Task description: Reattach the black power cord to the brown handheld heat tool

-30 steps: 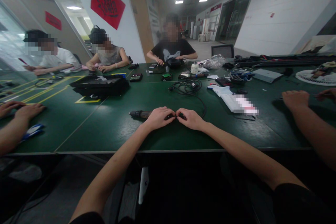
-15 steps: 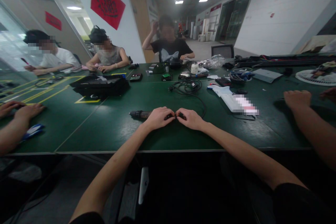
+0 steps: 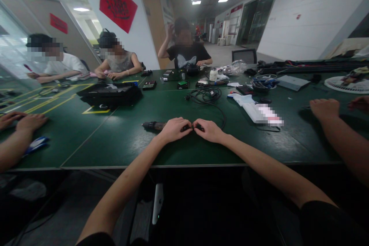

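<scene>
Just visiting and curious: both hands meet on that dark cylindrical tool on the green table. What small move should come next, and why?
Probably ease the hands slightly apart: the left hand grips the dark cylindrical tool on the green table, the right hand pinches a small dark part at its end, fingertips touching.

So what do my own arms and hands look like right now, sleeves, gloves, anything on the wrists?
The left hand and right hand wear no gloves, and no ring, watch or band shows. Both forearms are uncovered to past the elbow. Black fabric appears only at the bottom edge: the left sleeve as a sliver, the right sleeve more fully, with no markings visible.
</scene>
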Available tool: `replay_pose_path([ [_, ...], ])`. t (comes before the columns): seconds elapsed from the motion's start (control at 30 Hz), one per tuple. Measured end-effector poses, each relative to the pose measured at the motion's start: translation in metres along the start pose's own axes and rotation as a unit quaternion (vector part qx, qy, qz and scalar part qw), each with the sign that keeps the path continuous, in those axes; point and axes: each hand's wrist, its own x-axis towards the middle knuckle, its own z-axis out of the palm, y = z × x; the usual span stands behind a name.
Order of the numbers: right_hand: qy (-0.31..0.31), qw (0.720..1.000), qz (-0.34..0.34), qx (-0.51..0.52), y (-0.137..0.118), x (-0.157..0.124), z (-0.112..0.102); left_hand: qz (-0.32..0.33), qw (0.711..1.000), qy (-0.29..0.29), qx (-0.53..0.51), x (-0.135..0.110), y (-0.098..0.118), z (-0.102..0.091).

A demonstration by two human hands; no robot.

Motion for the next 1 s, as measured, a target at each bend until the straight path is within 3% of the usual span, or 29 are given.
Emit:
replay_pose_path([
  [1.0, 0.004, 1.0, 0.001, -0.002, 0.0001, 0.0002, 0.0008, 0.009, 1.0, -0.003, 0.0, -0.0004, 0.0013, -0.002],
])
